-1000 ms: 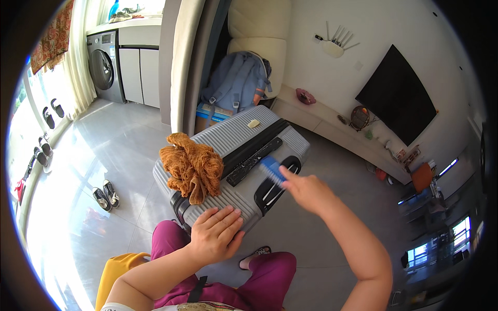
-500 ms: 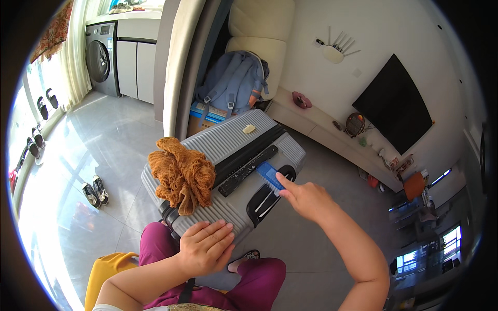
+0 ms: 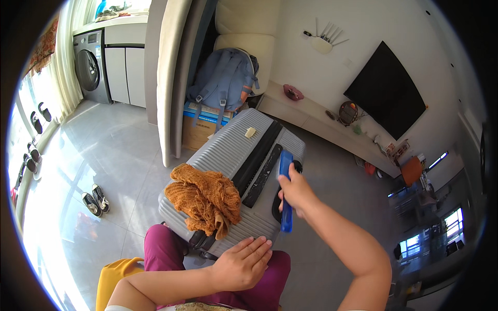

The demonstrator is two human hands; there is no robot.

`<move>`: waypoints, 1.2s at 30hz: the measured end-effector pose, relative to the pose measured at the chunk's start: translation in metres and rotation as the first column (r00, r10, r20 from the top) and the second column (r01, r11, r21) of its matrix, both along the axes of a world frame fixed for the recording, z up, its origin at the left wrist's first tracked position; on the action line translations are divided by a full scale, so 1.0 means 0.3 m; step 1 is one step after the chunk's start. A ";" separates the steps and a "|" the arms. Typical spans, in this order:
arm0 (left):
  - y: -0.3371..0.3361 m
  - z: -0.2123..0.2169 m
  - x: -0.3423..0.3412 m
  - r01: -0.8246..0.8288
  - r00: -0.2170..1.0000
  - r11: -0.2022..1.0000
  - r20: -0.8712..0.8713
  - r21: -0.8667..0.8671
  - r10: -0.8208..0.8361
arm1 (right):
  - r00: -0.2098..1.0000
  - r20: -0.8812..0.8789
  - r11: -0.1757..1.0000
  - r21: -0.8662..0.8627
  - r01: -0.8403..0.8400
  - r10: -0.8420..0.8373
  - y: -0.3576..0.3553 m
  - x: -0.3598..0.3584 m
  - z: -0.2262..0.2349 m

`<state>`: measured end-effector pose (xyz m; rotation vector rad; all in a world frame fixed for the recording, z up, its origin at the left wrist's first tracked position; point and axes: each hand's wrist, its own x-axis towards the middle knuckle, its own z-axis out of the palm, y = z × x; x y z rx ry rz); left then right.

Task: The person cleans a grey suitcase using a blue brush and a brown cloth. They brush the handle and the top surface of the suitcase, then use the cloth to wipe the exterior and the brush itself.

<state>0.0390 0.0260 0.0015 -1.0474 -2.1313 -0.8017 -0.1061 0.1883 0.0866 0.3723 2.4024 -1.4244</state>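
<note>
Gripping the blue brush: right hand, fingers closed round its middle, probably for firm control; the brush sits on edge above the dark handle, contact unclear.
Suitcase: grey and ridged, in front of the person's legs, likely so 2 hands can reach it.
Left hand: flat, fingers together, holding nothing visible, at the near end, apparently steadying the case.
Brown cloth: bunched on top, perhaps for easy reach.
White piece: toward the far end, seemingly clear of the brush.
Beyond: backpack above a cardboard box; 2 shoes on the floor, left.
</note>
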 end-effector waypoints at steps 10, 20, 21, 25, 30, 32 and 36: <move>-0.018 0.011 -0.036 -0.081 0.996 0.995 -0.040 -0.053 0.079 | 0.995 0.040 0.960 0.261 -0.100 0.093 -0.036 -0.013 0.004; 0.090 -0.026 -0.015 -0.089 0.991 0.994 -0.107 -0.070 0.081 | 0.999 0.011 0.975 0.219 -0.039 0.037 -0.022 -0.038 -0.028; 0.090 -0.027 -0.018 -0.088 0.991 0.993 -0.107 -0.079 0.080 | 0.996 -0.050 0.965 0.256 -0.057 0.072 -0.027 -0.028 -0.043; 0.069 -0.029 -0.008 -0.110 0.991 0.986 -0.087 -0.121 0.100 | 0.976 0.029 0.950 0.227 -0.216 0.215 0.002 0.109 -0.054; 0.095 -0.027 -0.011 -0.092 0.991 0.991 -0.109 -0.100 0.081 | 0.985 0.031 0.861 0.482 -0.164 0.170 0.034 -0.089 -0.012; 0.096 -0.024 -0.010 -0.089 0.991 0.991 -0.111 -0.103 0.077 | 0.986 0.038 0.852 0.499 -0.157 0.160 0.029 -0.080 0.004; 0.076 -0.026 -0.005 -0.107 0.993 0.985 -0.071 -0.136 0.099 | 0.945 0.085 0.811 0.492 -0.315 0.315 0.045 0.054 -0.060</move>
